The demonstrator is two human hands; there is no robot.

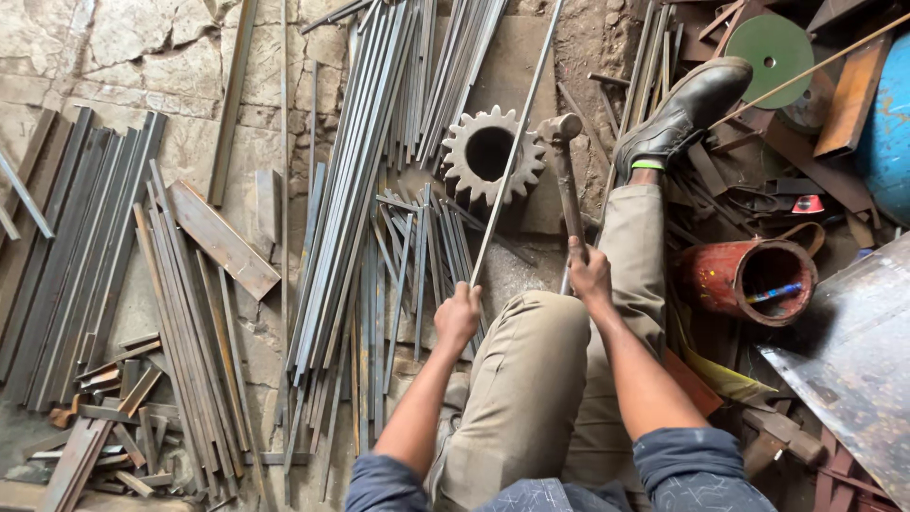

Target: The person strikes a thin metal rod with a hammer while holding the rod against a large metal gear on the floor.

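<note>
The left hand (458,316) grips a thin steel rod (512,152) laid across the gear wheel (493,154), probably as an anvil; the right hand (590,273) clasps a hammer (566,171) above it.

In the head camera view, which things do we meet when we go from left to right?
Flat steel strips on the floor → left hand holding a thin rod → right hand holding a hammer → red can → blue drum.
</note>
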